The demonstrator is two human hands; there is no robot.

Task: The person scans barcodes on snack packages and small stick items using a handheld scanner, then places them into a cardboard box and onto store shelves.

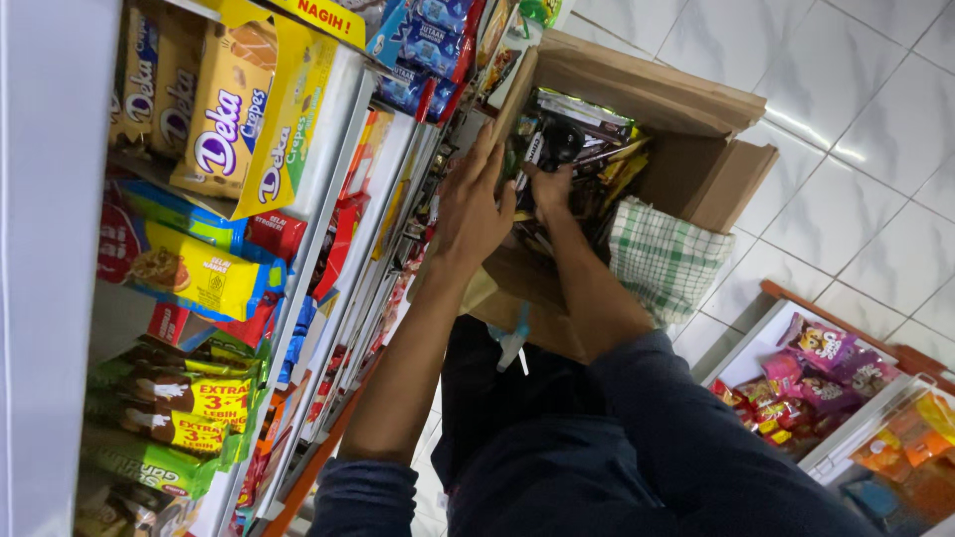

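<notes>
The left hand (476, 204) is spread flat on the cardboard box (686, 109) wall; 1 glossy packet (542, 149) is pinched by the right hand (550, 187).

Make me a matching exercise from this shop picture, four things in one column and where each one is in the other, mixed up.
Things:
1. cardboard box
2. checked cloth
3. left hand
4. right hand

Places:
A. draped over the box's edge
B. inside the box, among the packets
C. flat on the box's wall next to the shelves
D. propped open beside the shelves, above the tiled floor

Pairs: 1-D, 2-A, 3-C, 4-B
</notes>
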